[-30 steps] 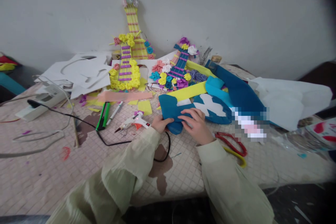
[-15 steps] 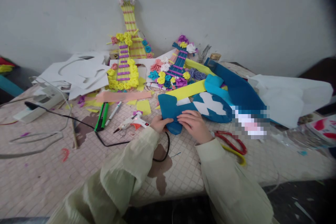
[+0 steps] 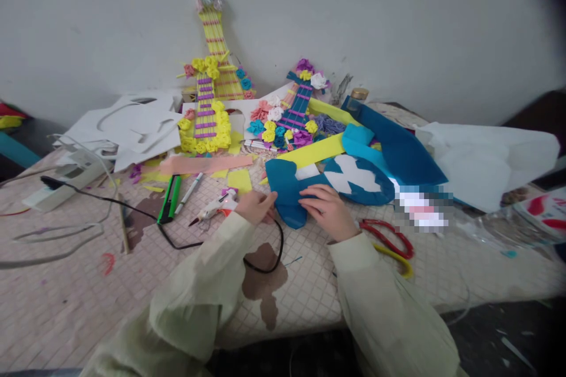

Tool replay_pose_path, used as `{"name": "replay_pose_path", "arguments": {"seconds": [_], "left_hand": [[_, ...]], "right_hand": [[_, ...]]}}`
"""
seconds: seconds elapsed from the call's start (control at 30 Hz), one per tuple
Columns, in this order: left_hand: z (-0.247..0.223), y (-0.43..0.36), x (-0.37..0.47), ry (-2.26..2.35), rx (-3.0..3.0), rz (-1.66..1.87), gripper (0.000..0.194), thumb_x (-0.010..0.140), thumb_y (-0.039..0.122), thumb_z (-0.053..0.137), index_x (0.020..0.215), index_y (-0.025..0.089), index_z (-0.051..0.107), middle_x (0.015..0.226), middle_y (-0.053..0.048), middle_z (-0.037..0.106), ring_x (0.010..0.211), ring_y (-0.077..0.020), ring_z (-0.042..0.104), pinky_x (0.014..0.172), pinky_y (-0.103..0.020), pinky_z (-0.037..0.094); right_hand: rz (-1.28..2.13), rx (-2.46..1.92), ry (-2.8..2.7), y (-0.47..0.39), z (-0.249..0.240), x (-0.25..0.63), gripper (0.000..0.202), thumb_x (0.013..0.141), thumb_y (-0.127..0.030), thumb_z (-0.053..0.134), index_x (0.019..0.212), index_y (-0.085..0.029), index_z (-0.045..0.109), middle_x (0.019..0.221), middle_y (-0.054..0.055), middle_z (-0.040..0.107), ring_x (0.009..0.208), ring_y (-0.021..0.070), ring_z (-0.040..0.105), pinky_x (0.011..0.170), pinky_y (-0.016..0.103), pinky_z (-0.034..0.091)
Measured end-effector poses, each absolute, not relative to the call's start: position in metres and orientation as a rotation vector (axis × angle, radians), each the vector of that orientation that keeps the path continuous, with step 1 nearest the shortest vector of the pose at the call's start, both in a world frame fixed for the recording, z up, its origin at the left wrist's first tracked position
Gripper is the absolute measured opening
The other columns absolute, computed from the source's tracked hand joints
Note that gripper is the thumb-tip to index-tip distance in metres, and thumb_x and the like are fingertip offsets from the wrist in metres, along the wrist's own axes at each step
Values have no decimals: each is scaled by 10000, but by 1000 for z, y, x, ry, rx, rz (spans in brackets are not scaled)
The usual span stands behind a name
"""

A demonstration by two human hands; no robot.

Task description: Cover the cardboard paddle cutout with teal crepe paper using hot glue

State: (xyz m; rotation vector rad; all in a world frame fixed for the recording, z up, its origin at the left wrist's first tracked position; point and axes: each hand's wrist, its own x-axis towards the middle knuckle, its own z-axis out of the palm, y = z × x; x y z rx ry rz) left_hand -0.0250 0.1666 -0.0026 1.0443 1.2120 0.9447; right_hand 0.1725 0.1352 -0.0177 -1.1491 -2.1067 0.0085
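Observation:
A flat blue-covered piece (image 3: pixel 283 185) with white patches on its right part lies on the table in front of me. My right hand (image 3: pixel 326 210) rests on it, fingers spread over its lower middle. At its left edge is my left hand (image 3: pixel 256 207), fingers bent and close together; whether they pinch the edge is too small to tell. Just behind and left of that hand lies a white glue gun (image 3: pixel 216 206), partly covered by it.
A green cutter (image 3: pixel 170 199), a white marker (image 3: pixel 188 193) and a black cable lie left. Red-handled scissors (image 3: pixel 387 234) are at right. Decorated paper guitars (image 3: pixel 206 109) stand behind, near white paper sheets (image 3: pixel 132 126), blue sheets and a plastic bottle (image 3: pixel 530 221).
My left hand has moved left, off the blue piece's surface to its edge, and now covers part of the glue gun. My right hand stays in nearly the same place.

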Motion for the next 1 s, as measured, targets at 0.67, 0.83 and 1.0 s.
{"name": "replay_pose_path", "arguments": {"seconds": [0.67,0.83,1.0], "left_hand": [[-42,168,-6,893,2500,748,204,799,223,475,835,175,671,828,-75,598,760,-167,510,757,-327,426],[-47,171,-5,919,2261,808,177,768,212,504,801,182,675,834,-74,598,798,-179,522,810,-364,408],[-48,168,-2,981,1930,827,74,699,174,616,750,181,669,868,-45,607,916,-205,528,899,-369,381]], "right_hand": [[38,-1290,-2011,130,-21,181,189,766,-116,517,819,-210,673,903,51,666,895,211,537,802,393,449],[-9,-1340,-1694,124,-10,182,174,803,-190,479,838,-200,649,865,68,657,845,203,568,783,363,465],[199,-1359,-1831,130,17,148,181,809,-222,467,856,-192,640,850,58,661,784,177,582,710,294,465]]}}
